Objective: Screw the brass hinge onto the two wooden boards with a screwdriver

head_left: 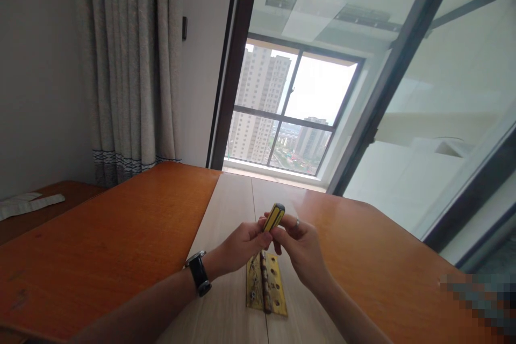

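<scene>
Small yellow-and-black oblong object: held up in the middle of the scene, tilted, dark-capped end pointing up and right; raised above the desk, lower end covered by fingertips.
Left hand: clamped on the oblong object, thumb in front, fingers behind.
Right hand: brought together with the left at the object, thumb and index finger at its right side and lower end; cannot tell whether gripping or only touching.
Black wristwatch with dark strap: worn on the left wrist, bare forearm below.
Silver-coloured ring: worn on a right-hand finger.
Worn brass-coloured metal hinge with screw holes: opened flat, just below the hands in view, barrel running along the panel seam; patchy with dark stains.
Pale wood-grain panel: set down the middle of the glossy orange-brown wooden desk, split by a thin dark seam.
White crumpled strip: lying at far left, well apart from the hands.
Grey curtain with patterned lower band: hanging at back left.
Dark-framed window: placed beyond the desk, tall pale buildings visible through it.
Lower right corner: pixelated, unreadable.
</scene>
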Available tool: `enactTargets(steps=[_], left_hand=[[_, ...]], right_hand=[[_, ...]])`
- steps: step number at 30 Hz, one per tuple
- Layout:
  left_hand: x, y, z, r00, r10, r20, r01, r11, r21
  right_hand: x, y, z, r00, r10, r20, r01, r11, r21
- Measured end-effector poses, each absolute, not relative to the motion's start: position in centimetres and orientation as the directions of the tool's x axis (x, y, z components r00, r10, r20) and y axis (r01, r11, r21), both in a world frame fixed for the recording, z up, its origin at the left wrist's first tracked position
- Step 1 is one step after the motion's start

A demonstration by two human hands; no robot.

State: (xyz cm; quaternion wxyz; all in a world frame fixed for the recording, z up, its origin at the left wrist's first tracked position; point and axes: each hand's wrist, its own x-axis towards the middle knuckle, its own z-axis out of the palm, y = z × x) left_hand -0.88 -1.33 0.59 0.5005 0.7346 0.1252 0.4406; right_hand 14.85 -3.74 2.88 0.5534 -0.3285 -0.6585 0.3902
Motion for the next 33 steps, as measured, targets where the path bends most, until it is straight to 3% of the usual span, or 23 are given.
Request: enactTargets(steps=[6, 13, 18, 23, 28, 33], left_hand=[[-1.0, -1.3, 0.7, 0.587, 0.656, 0.476, -0.283, -0.384, 0.879], [-0.5, -0.7, -0.1, 0.52, 0.734, 0.436, -0.301, -0.321, 0.898], [-0.5, -0.6, 0.1, 0.47, 0.746, 0.472, -0.209, -0.426, 0.88], [-0.4, -1.4, 1.1, 0.497, 0.754, 0.43, -0.178, -0.396, 0.901], [-0.3, -1.7, 0.9, 0.576, 0.697, 0.427, -0.245, -0.352, 0.904], [-0.4, -1.7, 0.8, 0.618, 0.607, 0.499, -0.289, -0.415, 0.863]], right_hand=[[15.1, -3.6, 3.0, -0.22, 0.846, 0.486, 0.005, 0.499, -0.866], [14.9, -3.4, 3.0, -0.307, 0.821, 0.482, -0.103, 0.474, -0.874], [14.4, -3.8, 2.9, -0.237, 0.856, 0.459, -0.096, 0.449, -0.888], [14.5, -4.0, 3.2, -0.086, 0.843, 0.531, -0.062, 0.528, -0.847], [14.7, -4.0, 3.5, 0.01, 0.864, 0.503, -0.07, 0.502, -0.862], [14.7, -4.3, 3.6, -0.104, 0.887, 0.45, -0.072, 0.445, -0.893]])
